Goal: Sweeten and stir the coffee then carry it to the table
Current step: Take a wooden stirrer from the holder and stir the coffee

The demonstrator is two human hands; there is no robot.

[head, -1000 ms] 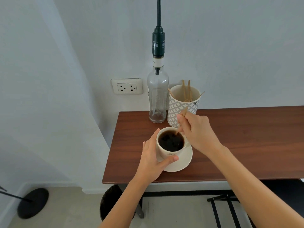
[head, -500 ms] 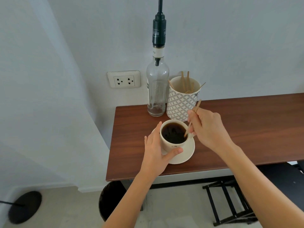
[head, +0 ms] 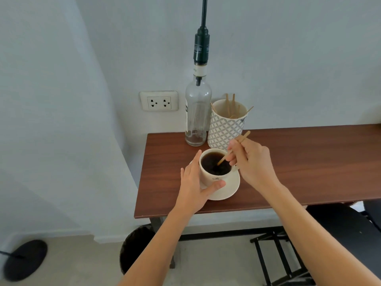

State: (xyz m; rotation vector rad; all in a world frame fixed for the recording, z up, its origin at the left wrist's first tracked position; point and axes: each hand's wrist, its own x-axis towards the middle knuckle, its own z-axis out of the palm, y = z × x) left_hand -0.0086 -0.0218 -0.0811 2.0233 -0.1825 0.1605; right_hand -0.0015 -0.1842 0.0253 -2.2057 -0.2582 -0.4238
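Note:
A cream cup [head: 214, 179] full of dark coffee stands on a white saucer [head: 228, 188] near the left end of the brown wooden table [head: 299, 162]. My left hand [head: 194, 186] wraps around the cup's left side, thumb against its front. My right hand [head: 252, 162] is at the cup's right and pinches a thin wooden stir stick [head: 233, 148]. The stick slants down to the left, and its lower tip dips into the coffee.
A clear glass bottle [head: 198, 112] with a black pump top stands at the table's back left. Beside it is a patterned holder [head: 226, 124] with several wooden sticks. A wall socket [head: 159, 101] lies behind. Under the table are a dark bin [head: 136, 246] and a black rack [head: 282, 259].
My right hand has circled the stick from the cup's far rim to its right side and back into the middle of the coffee. The left hand stays on the cup; my head has shifted.

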